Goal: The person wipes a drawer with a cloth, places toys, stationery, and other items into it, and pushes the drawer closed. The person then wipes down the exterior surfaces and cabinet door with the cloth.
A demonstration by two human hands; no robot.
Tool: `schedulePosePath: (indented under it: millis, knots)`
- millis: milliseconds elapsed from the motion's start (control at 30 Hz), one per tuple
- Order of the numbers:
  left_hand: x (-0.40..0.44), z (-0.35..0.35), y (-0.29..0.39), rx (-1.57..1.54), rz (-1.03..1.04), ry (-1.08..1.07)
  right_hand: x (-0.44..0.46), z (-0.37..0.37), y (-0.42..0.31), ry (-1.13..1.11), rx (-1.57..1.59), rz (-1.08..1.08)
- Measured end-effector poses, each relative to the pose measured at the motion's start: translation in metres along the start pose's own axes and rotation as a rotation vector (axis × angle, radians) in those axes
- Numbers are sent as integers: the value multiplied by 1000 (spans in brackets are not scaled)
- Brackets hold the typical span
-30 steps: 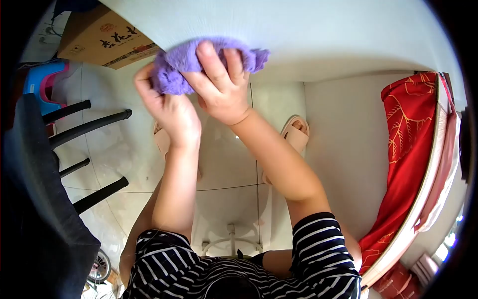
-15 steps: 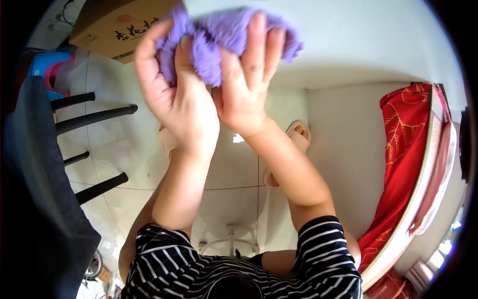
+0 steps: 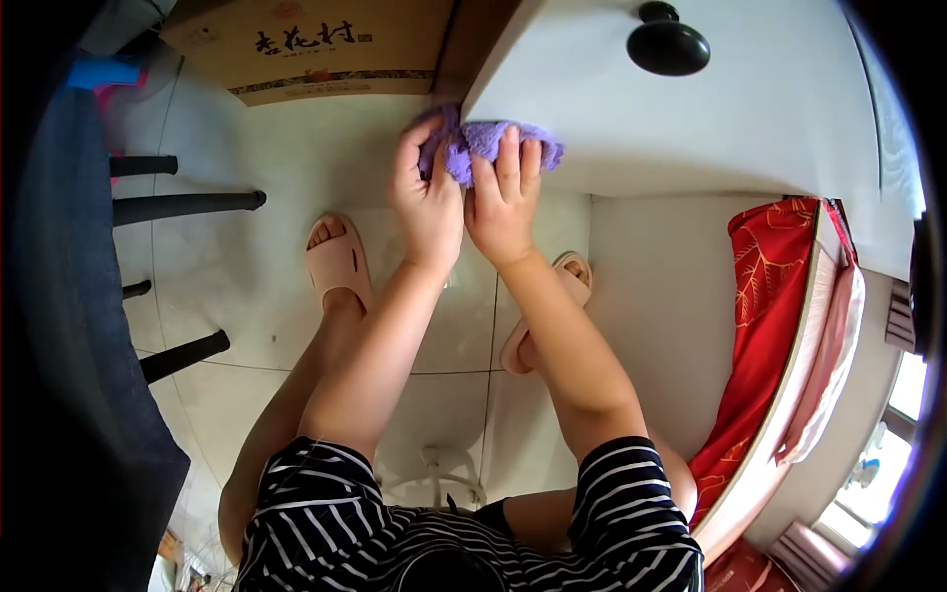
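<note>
A fluffy purple cloth (image 3: 541, 150) is bunched over the lower left corner of a white cabinet front (image 3: 582, 94). My left hand (image 3: 427, 215) curls its fingers round the cloth's left part, at the side of that corner. Close beside it, my right hand (image 3: 503, 212) presses the cloth against the lower edge of the front, with its fingers lying over the fabric. Some of the fingertips of my left hand are hidden in the cloth. A round black knob (image 3: 669, 44) sits higher up on the white front.
A brown cardboard box (image 3: 340, 59) stands behind on the left. Black legs (image 3: 187, 208) of a dark-covered piece of furniture reach in from the left. At the right hangs red patterned fabric (image 3: 764, 286) over a bed edge. My feet wear pink slippers (image 3: 338, 264) on the tiled floor.
Both hands and the cloth have come down in view, and the cloth now lies at the corner of the white front. The view has shifted, bringing the knob and more of the box into sight.
</note>
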State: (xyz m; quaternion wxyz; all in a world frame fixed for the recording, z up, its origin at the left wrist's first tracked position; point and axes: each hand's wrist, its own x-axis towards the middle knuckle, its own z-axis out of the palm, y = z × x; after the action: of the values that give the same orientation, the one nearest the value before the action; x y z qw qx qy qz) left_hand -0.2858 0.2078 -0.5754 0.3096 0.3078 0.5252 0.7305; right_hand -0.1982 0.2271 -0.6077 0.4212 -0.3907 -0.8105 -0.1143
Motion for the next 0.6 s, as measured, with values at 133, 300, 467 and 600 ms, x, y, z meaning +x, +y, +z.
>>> schedulePosePath:
  millis: [133,300,467,600]
  knots:
    - [-9,2,0,-209,-258,95,1,-14,-6,-121,1,31]
    - [5,21,60,-259,-13,-18,54,-39,-18,51,90,45]
    - [2,4,-3,67,151,-2,8,3,10,98,-58,-45]
    - [-20,-12,-76,-66,-136,131,-64,35,19,-122,-32,38]
